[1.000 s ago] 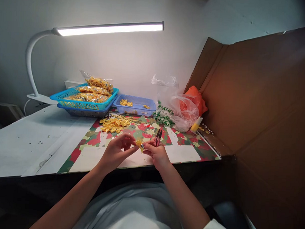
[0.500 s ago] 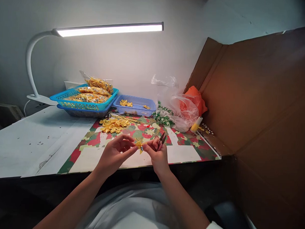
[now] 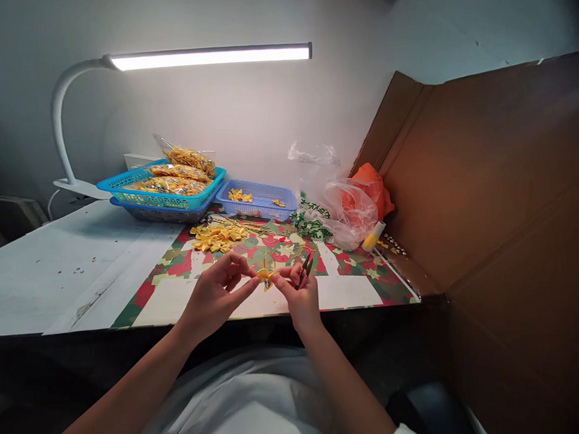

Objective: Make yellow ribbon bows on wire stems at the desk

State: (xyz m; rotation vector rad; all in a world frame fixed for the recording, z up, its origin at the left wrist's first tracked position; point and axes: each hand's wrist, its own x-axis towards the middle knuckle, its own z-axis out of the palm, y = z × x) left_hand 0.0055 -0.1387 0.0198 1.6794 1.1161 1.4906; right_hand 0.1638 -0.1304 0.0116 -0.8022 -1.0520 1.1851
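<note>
Between my two hands is a small yellow ribbon bow [image 3: 263, 276] with a silvery bell-like bead [image 3: 267, 284] at its middle. My left hand [image 3: 219, 290] pinches the bow's left side between thumb and forefinger. On the bow's other side, my right hand [image 3: 302, 293] pinches it the same way. The curled fingers of that hand also keep hold of dark-bladed pliers or snips [image 3: 307, 266], blades pointing up; their handles are mostly hidden. Just beyond my left hand lies a pile of yellow ribbon bows [image 3: 217, 238], with thin gold ties [image 3: 251, 228] behind it.
Stacked baskets [image 3: 161, 197] with bagged yellow pieces stand back left, beside a shallow blue basket [image 3: 259, 206]. Plastic bags [image 3: 347, 206] and a yellow glue bottle [image 3: 373, 236] are at right. A cardboard wall [image 3: 499, 186] borders the right side; a lamp [image 3: 209, 57] hangs above.
The bow has turned between my fingers, so its bead now faces me and sits nearer the middle. Both hands have stayed nearly in place.
</note>
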